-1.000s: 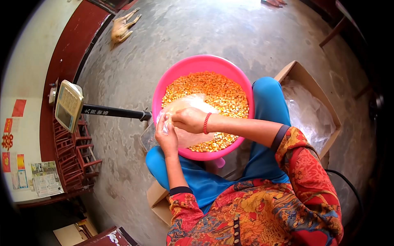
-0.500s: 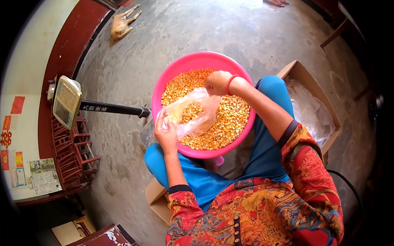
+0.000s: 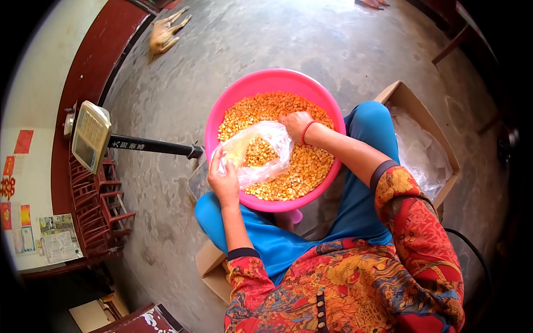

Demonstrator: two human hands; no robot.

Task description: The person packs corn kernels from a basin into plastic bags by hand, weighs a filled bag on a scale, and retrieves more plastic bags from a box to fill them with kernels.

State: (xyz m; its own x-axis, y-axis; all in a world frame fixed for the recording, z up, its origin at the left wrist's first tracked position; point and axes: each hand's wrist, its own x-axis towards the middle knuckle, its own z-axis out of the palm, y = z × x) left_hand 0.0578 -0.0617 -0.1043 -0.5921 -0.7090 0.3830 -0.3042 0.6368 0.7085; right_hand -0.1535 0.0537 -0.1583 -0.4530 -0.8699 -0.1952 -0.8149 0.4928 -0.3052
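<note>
A large pink plastic basin (image 3: pixel 222 105) full of orange-yellow corn kernels (image 3: pixel 311 166) stands in front of my crossed legs. Over the kernels lies a clear plastic bag (image 3: pixel 277 133), its mouth spread wide, with more kernels inside. My left hand (image 3: pixel 224 180) pinches the bag's near-left edge at the basin's rim. Beside the bag's far-right edge, my right hand (image 3: pixel 296 126) is low over the kernels with its fingers curled. Its fingertips are hidden, so what they hold does not show.
To the left stands a scale's display (image 3: pixel 91 136) on a black post (image 3: pixel 155 145). An open cardboard box (image 3: pixel 444 139) holding clear plastic is at my right, another box (image 3: pixel 214 272) at my left hip. A dog (image 3: pixel 164 36) lies on the concrete floor, and wooden stools (image 3: pixel 100 205) line the wall.
My right hand has moved down and slightly right, from above the bag to beside its edge. The bag's mouth looks rounder. My left hand stays nearly in place.
</note>
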